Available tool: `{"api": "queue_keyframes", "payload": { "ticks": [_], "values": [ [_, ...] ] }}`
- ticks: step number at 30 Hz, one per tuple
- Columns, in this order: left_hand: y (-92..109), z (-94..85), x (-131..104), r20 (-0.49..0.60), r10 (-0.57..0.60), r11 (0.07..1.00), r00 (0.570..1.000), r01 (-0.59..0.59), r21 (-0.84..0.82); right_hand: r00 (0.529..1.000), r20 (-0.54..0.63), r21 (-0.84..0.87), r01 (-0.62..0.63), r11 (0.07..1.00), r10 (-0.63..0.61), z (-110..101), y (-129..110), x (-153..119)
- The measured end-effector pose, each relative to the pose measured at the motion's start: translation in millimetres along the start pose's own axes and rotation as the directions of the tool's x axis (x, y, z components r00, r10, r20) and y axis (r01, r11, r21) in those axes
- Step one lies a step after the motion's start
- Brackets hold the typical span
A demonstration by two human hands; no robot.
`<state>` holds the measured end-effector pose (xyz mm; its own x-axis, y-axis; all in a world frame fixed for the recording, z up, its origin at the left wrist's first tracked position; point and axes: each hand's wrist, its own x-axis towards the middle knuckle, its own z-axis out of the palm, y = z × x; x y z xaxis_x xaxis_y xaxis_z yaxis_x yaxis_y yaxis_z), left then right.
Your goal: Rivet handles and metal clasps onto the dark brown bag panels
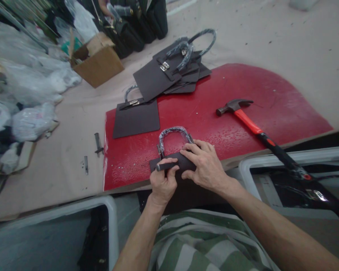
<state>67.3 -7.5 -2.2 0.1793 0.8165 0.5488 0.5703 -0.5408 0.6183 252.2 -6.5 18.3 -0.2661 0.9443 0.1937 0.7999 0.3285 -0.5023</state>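
My left hand point(163, 183) is closed round a short dark metal rod, like a hand punch point(161, 166), held over a dark brown bag panel point(183, 160). The rod's lower tip is hidden. My right hand point(205, 163) lies with its fingers spread on the same panel, pressing near its right side. From the panel's far edge rises a curved handle point(173, 130) wrapped in clear plastic. The panel rests at the front edge of a red mat point(214, 139), its near part hanging toward my lap. To the right a claw hammer point(250, 122) lies across the mat.
Several dark bag panels point(155, 81) are piled at the back of the mat, with one panel point(137, 120) beside them. Two small metal tools point(97, 142) lie left. A cardboard box point(98, 66), plastic-wrapped items point(34, 75), and grey bins point(111, 214) stand around; another person's hand point(106, 7) shows behind.
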Motion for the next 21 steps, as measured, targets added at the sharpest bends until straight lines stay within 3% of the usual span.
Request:
{"api": "queue_keyframes", "payload": {
  "ticks": [10, 12, 14, 17, 19, 21],
  "values": [
    [-4.6, 7.1, 4.7, 0.031, 0.057, 0.998, 0.998, -0.056, -0.040, 0.999, 0.009, 0.059, 0.046, 0.997, -0.047, -3.1, -0.3, -1.3],
    [-4.7, 7.6, 4.3, 0.031, 0.050, 0.997, 0.998, -0.048, -0.058, 0.995, -0.064, 0.100, 0.088, 0.991, -0.082, -11.6, 5.3, -4.0],
    [-4.7, 8.0, 3.6, 0.019, 0.029, 0.997, 0.999, -0.028, -0.070, 0.975, -0.220, 0.088, 0.063, 0.994, -0.042, -26.5, 17.8, -9.3],
    [-5.5, 8.5, 2.3, 0.007, 0.004, 0.996, 1.000, -0.003, -0.092, 0.904, -0.402, -0.060, -0.181, 0.982, 0.142, -55.5, 49.4, -22.4],
    [-6.5, 9.0, 1.7, 0.015, -0.001, 0.994, 1.000, 0.003, -0.110, 0.877, -0.379, -0.167, -0.378, 0.911, 0.294, -73.4, 73.4, -31.8],
    [-7.4, 9.6, 1.3, 0.028, -0.012, 0.993, 1.000, 0.015, -0.121, 0.814, -0.293, -0.138, -0.555, 0.821, 0.501, -87.1, 92.9, -37.7]
  ]
}}
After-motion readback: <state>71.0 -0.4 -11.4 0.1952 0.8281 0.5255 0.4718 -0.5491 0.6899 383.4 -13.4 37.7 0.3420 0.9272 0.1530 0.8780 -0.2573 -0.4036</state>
